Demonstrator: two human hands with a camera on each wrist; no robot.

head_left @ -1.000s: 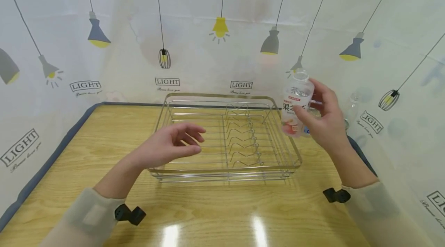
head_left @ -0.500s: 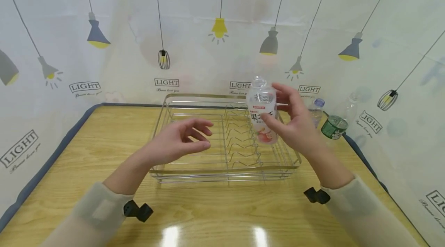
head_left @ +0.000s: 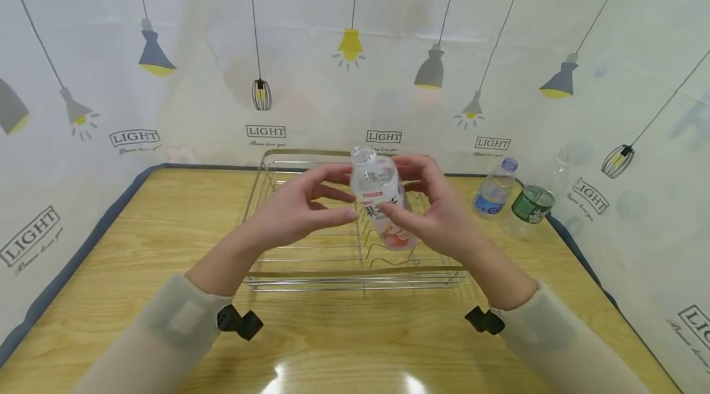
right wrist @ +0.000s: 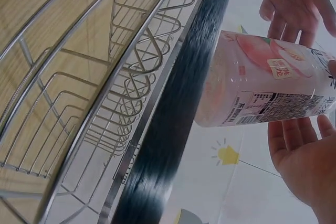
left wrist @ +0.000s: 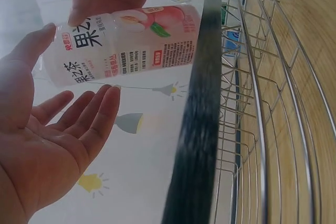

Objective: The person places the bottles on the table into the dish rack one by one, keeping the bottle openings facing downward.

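Plastic fruit-tea bottle [head_left: 373, 179] is what I'm watching. Head view: the right hand [head_left: 444, 221] pinches it at the label, tilted over the wire dish rack [head_left: 310, 273], presumably up high so the base clears the rim. Left wrist view: the left hand is loose [left wrist: 58, 156], fingers spread by the bottle, maybe for steadying; can't tell if they touch. Right wrist view: right fingers go behind it, probably so the smooth plastic won't slip.

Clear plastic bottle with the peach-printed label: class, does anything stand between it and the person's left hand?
Nothing visible does. The left hand is close beside the clear bottle, which the right hand holds from the other side; the silver wire rack lies below, not between.
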